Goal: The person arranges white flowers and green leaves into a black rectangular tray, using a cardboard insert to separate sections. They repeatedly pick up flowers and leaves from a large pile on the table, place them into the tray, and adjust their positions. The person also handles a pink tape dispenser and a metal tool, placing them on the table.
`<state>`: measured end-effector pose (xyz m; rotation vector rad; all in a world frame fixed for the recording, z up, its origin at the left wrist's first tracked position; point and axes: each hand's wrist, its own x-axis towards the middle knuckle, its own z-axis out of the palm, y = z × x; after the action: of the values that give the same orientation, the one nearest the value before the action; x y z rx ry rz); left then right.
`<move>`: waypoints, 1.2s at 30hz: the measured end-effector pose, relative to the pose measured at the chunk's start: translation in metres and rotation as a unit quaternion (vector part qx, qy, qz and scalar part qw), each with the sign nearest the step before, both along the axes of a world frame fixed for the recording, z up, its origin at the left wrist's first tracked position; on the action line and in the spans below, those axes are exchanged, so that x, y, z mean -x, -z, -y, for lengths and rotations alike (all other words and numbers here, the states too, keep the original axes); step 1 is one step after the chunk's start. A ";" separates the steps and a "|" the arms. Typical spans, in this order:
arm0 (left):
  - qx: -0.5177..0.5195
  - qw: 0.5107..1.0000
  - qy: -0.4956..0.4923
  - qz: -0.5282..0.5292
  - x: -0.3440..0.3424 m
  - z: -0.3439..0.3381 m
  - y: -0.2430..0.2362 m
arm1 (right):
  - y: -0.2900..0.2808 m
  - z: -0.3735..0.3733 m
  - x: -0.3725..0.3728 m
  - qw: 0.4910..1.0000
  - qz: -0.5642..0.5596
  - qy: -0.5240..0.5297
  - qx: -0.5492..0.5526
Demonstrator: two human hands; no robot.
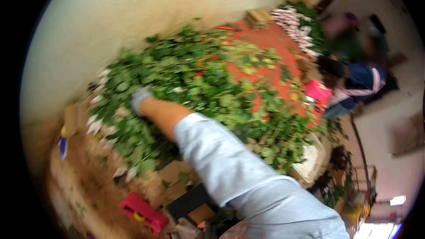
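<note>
Pale-tipped stems [293, 25] seem stacked at the red table's [261, 38] far end; leafy stems [175, 68] remain loose near the right hand [141, 100], its fingers too blurred to tell.

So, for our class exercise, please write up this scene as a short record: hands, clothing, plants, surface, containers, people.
Right hand: grey-gloved hand, among the leaves at the heap's left side; grip unclear through blur
Left hand: not in view
Clothing: light blue sleeve
Plants: large heap of leafy green stems
Surface: orange-red sheet, partly covered
Containers: pale tub at the heap's right
Nearby: bright pink-red object, lower left
People: co-worker in dark blue with pale stripes, at right
</note>
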<state>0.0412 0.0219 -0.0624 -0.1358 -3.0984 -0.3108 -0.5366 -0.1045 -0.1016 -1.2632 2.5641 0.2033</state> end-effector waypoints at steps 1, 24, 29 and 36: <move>-0.011 1.000 0.012 0.001 -0.004 -0.001 0.004 | -0.004 -0.004 0.001 1.000 0.007 -0.016 -0.017; -0.078 0.997 0.013 0.011 -0.002 -0.008 -0.039 | -0.300 -0.173 0.096 0.755 -0.010 0.136 0.641; -0.068 0.997 -0.029 -0.024 -0.009 -0.015 -0.046 | -0.321 -0.205 0.037 0.797 -0.237 0.104 0.546; -0.074 0.997 -0.036 0.005 -0.015 -0.017 -0.036 | -0.340 -0.254 -0.018 0.600 -0.029 0.033 0.799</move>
<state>0.0560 0.0393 -0.0260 -0.0203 -3.0664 -0.5384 -0.5184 0.1497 0.2387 -1.3263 2.3620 -2.5634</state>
